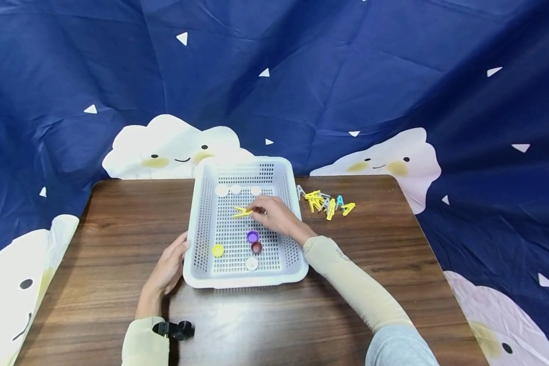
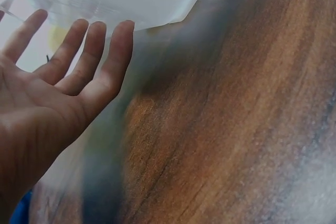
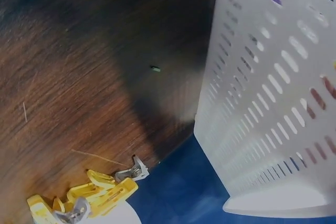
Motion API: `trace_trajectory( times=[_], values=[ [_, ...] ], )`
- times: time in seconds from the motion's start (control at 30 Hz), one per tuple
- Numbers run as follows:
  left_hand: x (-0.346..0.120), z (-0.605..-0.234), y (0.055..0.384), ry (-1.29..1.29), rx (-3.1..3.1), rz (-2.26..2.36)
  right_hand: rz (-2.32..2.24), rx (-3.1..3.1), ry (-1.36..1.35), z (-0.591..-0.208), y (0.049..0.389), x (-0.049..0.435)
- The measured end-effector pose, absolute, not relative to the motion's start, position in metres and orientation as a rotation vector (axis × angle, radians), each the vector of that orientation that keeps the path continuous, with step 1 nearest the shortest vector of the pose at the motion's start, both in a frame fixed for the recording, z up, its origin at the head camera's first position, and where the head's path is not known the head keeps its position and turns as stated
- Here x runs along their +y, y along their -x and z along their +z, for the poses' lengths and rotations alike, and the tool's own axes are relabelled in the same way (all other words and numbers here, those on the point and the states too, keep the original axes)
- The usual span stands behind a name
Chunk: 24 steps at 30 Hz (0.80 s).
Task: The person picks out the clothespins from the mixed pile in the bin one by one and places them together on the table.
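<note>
A white slotted plastic basket [image 1: 245,282] stands at the middle of the table. Inside it, my right hand [image 1: 274,214] pinches a yellow clothespin [image 1: 241,212] just over the floor of the basket. Several bottle caps lie in there: a yellow cap [image 1: 217,250], a purple cap [image 1: 253,237], a dark red cap [image 1: 256,247] and white ones, such as the white cap [image 1: 251,263] near the front. Against the basket's left outer wall rests my left hand [image 1: 168,264], fingers extended along the underside of the rim. The right wrist view shows that hand only through the basket's slots.
Right of the basket lies a loose pile of clothespins [image 1: 314,199], mostly yellow with some grey and one blue. The wooden table [image 1: 347,300] ends at a blue cloth backdrop [image 1: 302,101] printed with clouds. A black strap [image 1: 174,330] sits on the left wrist.
</note>
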<state>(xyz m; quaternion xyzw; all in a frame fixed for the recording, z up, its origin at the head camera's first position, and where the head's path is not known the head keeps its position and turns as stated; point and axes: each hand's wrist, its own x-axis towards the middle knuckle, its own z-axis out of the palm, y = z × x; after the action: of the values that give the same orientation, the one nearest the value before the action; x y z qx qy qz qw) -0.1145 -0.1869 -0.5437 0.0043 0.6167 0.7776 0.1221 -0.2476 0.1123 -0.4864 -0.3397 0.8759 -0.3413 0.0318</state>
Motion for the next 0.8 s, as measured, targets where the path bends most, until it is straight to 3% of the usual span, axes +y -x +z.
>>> trace_trajectory(
  times=[0.8],
  values=[
    [-0.187, -0.543, 0.113, -0.019, 1.814, 2.266, -1.489, 2.732, 0.893, -0.473, 0.241, 0.153]
  ],
)
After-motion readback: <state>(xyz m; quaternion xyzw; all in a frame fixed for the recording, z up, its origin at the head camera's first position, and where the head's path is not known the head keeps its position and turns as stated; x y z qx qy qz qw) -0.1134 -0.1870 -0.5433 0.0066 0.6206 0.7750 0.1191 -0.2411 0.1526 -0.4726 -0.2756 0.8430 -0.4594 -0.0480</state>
